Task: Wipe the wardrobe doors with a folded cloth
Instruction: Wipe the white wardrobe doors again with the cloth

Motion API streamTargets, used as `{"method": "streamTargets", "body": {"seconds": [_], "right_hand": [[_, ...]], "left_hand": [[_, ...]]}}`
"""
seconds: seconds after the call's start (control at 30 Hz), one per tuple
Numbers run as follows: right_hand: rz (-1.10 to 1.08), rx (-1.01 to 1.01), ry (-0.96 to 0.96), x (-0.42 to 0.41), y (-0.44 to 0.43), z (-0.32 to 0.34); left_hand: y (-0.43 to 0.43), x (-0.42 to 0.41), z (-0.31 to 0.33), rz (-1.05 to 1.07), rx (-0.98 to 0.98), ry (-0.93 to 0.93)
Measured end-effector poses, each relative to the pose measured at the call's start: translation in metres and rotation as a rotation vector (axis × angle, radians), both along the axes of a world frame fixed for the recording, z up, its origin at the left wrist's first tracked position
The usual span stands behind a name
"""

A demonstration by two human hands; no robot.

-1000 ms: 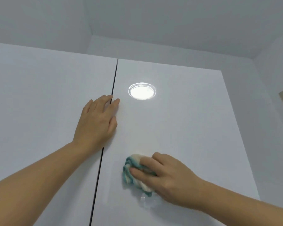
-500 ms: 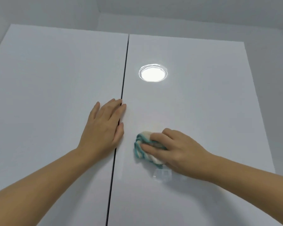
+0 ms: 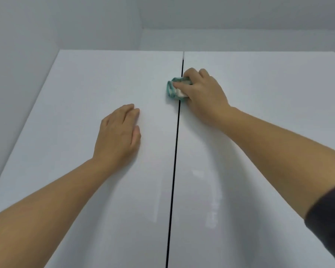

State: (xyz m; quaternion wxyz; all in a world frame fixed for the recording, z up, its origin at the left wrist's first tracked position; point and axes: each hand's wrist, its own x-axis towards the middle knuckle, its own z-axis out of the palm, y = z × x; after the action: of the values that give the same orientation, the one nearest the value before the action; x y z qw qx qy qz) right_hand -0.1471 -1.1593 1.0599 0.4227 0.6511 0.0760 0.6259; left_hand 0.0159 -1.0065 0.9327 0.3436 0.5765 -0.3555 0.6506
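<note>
Two glossy white wardrobe doors fill the view, the left door [image 3: 81, 132] and the right door [image 3: 269, 117], split by a dark vertical gap. My right hand [image 3: 203, 91] grips a folded teal and white cloth [image 3: 174, 90] and presses it against the doors high up, right over the gap. My left hand [image 3: 118, 134] lies flat on the left door, fingers straight and together, lower than the cloth and left of the gap.
A pale wall [image 3: 27, 45] stands to the left of the wardrobe, and the ceiling [image 3: 220, 12] runs close above the doors' top edge. A dark sleeve [image 3: 329, 219] covers my right upper arm at the lower right.
My right hand has carried the cloth up and left from the right door onto the gap. My left hand has shifted off the gap onto the left door. The view has turned left; the lamp reflection is gone.
</note>
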Motion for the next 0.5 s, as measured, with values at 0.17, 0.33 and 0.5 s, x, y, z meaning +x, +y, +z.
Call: {"method": "streamTargets", "body": {"seconds": [0.17,0.33,0.5], "right_hand": [[0.079,-0.048,0.134,0.018,0.021,-0.035],[-0.012,-0.487,0.608,0.024,0.024,-0.146],[0.051,-0.299,0.278,0.032,0.030,-0.045]], "left_hand": [[0.018,0.024,-0.001,0.023,0.005,-0.005],[0.032,0.036,-0.011,0.062,-0.004,0.004],[0.033,0.039,-0.015,0.070,-0.026,0.004]]}}
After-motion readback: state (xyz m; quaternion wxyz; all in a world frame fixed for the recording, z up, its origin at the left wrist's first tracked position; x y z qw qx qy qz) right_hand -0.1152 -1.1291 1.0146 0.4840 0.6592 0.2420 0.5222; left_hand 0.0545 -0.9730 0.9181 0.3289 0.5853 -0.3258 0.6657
